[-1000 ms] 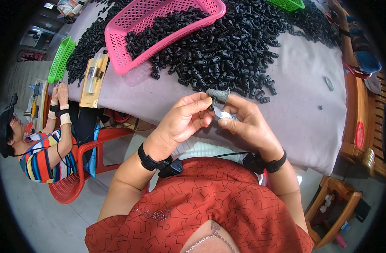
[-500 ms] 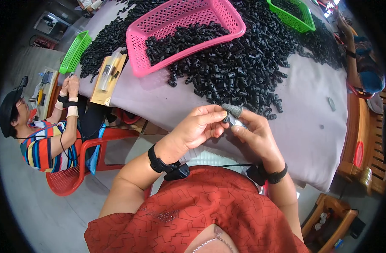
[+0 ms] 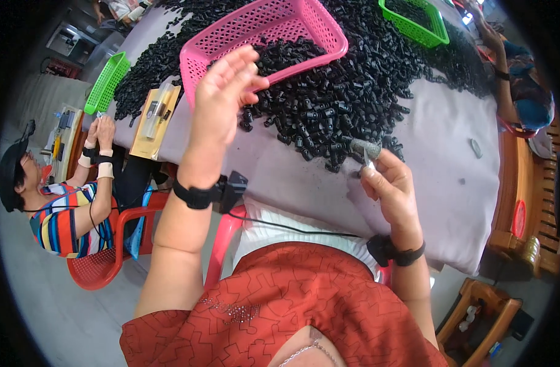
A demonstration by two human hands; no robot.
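My left hand (image 3: 222, 98) is raised over the near left corner of the pink basket (image 3: 191, 76), its fingers spread and nothing visible in them. Small black plastic parts (image 3: 292, 58) fill the basket's bottom. My right hand (image 3: 390, 186) is closed in a pinch above the near edge of the loose pile of black parts (image 3: 329, 116). Between its thumb and index finger shows a small silvery blade (image 3: 370, 163), partly hidden by the fingers. A grey finger cot (image 3: 365, 148) covers one fingertip of that hand.
Green baskets stand at the left (image 3: 107, 82) and far right (image 3: 414, 24) of the cloth-covered table (image 3: 439, 159). A yellow card pack (image 3: 151, 122) lies left. A person in a striped shirt (image 3: 72, 220) works at the left on a red chair (image 3: 102, 263); another person's arm (image 3: 500, 67) is at right.
My left hand has left my right hand, swung up and left to the pink basket, and opened. My right hand has shifted slightly right, still pinching the blade.
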